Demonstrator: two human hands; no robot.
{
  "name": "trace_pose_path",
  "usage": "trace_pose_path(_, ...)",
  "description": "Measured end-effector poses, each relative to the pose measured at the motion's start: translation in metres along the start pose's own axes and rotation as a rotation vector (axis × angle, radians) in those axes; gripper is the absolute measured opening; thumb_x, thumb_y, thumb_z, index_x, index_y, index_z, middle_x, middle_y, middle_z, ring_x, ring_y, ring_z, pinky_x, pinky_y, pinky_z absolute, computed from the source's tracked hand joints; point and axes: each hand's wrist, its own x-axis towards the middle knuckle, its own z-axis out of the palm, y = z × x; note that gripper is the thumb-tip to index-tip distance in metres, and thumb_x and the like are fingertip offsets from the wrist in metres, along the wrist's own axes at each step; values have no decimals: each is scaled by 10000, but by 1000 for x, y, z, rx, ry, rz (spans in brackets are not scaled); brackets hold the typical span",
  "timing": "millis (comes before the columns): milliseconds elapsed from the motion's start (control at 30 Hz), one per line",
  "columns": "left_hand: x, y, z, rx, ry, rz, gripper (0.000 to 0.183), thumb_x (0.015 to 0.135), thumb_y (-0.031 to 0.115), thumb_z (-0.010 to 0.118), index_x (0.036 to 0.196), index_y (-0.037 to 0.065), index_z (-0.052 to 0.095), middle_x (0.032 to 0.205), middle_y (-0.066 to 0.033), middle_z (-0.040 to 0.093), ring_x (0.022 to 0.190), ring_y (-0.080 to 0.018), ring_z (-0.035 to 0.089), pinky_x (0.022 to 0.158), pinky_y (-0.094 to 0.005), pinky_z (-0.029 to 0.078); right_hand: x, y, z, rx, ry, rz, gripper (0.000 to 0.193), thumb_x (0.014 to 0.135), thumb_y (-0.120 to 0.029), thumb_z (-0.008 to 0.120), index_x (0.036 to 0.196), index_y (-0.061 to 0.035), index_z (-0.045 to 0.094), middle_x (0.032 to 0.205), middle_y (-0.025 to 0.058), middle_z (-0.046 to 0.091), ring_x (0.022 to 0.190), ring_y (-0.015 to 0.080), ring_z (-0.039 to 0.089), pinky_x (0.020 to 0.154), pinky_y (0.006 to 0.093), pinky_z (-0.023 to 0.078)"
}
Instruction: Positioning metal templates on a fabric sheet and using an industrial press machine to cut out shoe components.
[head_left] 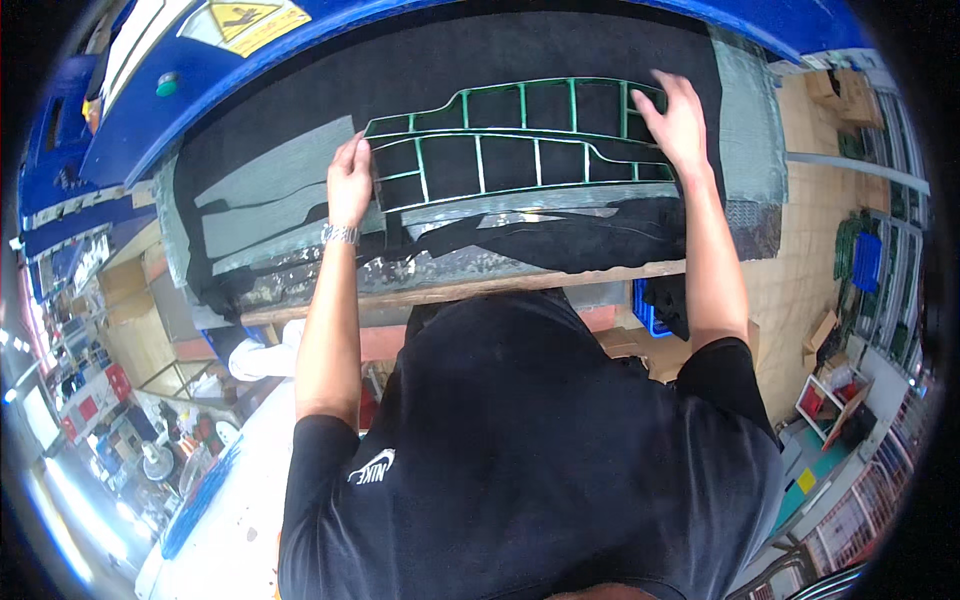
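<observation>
A long cutting die of thin green metal strips, with cross bars and curved outer edges, lies on a black sheet of material. My left hand is closed at the die's left end, fingertips against its edge. At the opposite end my right hand grips the far corner, its thumb over the frame and fingers reaching past the far side; its hold is partly hidden. Left of the die, cut-out gaps in the sheet bare the pale grey-green cutting board. Ragged black scraps hang along the near edge.
A blue machine beam spans the far side, with a green button at left. The wooden table edge runs close before my body. A blue crate stands below on the right, and cardboard boxes sit farther right.
</observation>
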Motion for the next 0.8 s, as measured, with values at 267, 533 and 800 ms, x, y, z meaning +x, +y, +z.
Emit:
trace_pose_path(267, -3, 7, -2, -131, -43, -88, 364, 1040, 244, 553, 1319, 25, 631, 1211, -82, 654, 1125, -158, 590, 998, -280, 432, -26, 31, -3, 306, -126, 370, 495, 892, -234, 728, 1305, 12, 611, 921, 138, 743, 794, 211, 721, 786, 347, 554)
trace_pose_path(533, -4, 6, 1, -124, -41, -126, 355, 1045, 246, 545, 1332, 58, 635, 1238, -62, 644, 1153, -154, 578, 1020, -276, 419, -35, 47, -5, 364, -204, 264, 422, 913, -85, 672, 1311, 30, 595, 967, 97, 731, 755, 129, 681, 750, 301, 551)
trace_pose_path(800, -1, 9, 0, -80, -60, -86, 358, 1042, 238, 546, 1338, 52, 623, 1200, -64, 649, 1120, -157, 587, 1001, -283, 430, -38, 45, -10, 319, -193, 269, 423, 911, -69, 664, 1318, 20, 589, 964, 103, 733, 739, 143, 697, 737, 294, 551)
